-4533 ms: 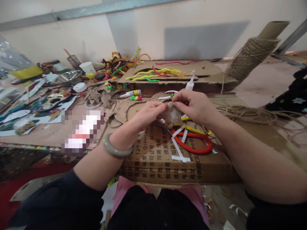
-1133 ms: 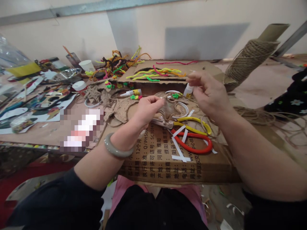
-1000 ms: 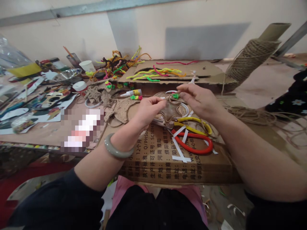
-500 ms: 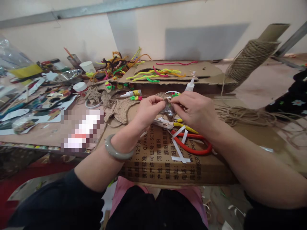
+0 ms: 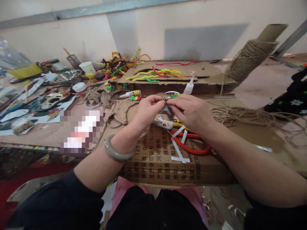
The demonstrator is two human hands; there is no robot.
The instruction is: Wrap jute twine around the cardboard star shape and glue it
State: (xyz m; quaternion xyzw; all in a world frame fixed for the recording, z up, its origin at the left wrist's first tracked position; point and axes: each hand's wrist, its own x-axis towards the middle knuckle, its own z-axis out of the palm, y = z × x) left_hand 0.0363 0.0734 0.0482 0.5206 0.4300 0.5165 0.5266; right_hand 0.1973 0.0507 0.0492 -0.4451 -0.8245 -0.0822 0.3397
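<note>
Above the cardboard box, my left hand [image 5: 150, 110] and my right hand [image 5: 192, 110] meet, both closed at the fingertips. Between them they pinch a small twine-wrapped piece [image 5: 167, 110] with a shiny, dark lower part; the fingers cover much of it. Just below lie scissors with orange handles [image 5: 192, 150], yellow-handled pliers [image 5: 185, 127] and white paper strips [image 5: 178, 151]. A coiled twine shape [image 5: 121, 110] rests left of my left hand. Behind my right hand stands a white glue bottle [image 5: 189, 86]. A second glue bottle [image 5: 131, 93] lies on its side nearby.
A printed cardboard box [image 5: 144, 166] serves as the work surface. Bright pipe cleaners [image 5: 153, 75] lie on cardboard at the back. A twine spool [image 5: 251, 60] leans at right above loose twine [image 5: 240, 116]. Paint jars and a palette [image 5: 54, 99] crowd the left side.
My right hand has shifted slightly left, its fingertips now closer to my left fingertips and covering more of the twine-wrapped piece. My left hand stays almost in place.
</note>
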